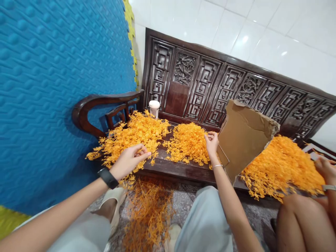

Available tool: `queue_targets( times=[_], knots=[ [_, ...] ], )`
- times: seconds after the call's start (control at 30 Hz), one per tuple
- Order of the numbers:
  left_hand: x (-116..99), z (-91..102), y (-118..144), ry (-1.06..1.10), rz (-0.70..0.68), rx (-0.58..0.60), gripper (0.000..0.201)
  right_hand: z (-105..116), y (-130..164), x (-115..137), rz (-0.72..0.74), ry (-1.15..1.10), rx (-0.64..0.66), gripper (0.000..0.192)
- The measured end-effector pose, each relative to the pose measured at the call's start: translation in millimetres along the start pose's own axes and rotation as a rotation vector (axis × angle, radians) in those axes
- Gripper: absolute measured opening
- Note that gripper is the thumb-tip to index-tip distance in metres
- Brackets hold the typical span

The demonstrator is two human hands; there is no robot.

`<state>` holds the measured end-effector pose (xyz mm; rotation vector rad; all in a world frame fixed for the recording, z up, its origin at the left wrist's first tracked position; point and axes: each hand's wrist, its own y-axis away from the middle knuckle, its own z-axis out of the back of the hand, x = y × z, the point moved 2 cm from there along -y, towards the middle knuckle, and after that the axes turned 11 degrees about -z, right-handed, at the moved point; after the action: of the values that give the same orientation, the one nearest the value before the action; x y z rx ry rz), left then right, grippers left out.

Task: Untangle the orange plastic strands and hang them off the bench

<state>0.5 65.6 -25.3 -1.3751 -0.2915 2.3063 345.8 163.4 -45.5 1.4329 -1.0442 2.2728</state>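
Orange, flower-like pieces lie in heaps along a dark carved wooden bench (181, 169), whose openwork backrest (181, 94) rises at the far side in front of white tiles (178, 17). The left heap (143, 131) sprawls beside the curved armrest (86, 113) and spills over the near edge; the middle heap (187, 143) is smaller and sits a little apart from it. The person's left hand (135, 155), below a dark wristband (108, 178), is over the near right part of the left heap, fingers loosely curled; whether anything is between them I cannot tell. The right hand (211, 141), with a thin bracelet (217, 166) at the wrist, is at the right edge of the middle heap, thumb and fingertips close together, though I cannot tell whether they pinch a piece. Just right of it, a torn cardboard sheet (244, 134) stands tilted before the right heap (283, 164), where a co-worker's hand (325, 169) is at the far right. A white-lidded tub (154, 109) stands behind the left heap. Orange strands (149, 213) lie on the floor between the person's feet, and a blue foam mat (65, 70) fills the left.
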Motion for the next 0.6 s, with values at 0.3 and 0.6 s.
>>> queue_targets(
  times=[0.3, 0.6],
  knots=[
    [-6, -10.1, -12, 0.083, -0.023, 0.019, 0.024, -25, -52, 10, 0.099, -0.004, 0.219, 0.026],
    [-20, -25.5, -23, 0.193, -0.051, 0.069, 0.019, -64, -79, 16, 0.059, 0.207, 0.201, 0.024]
  ],
)
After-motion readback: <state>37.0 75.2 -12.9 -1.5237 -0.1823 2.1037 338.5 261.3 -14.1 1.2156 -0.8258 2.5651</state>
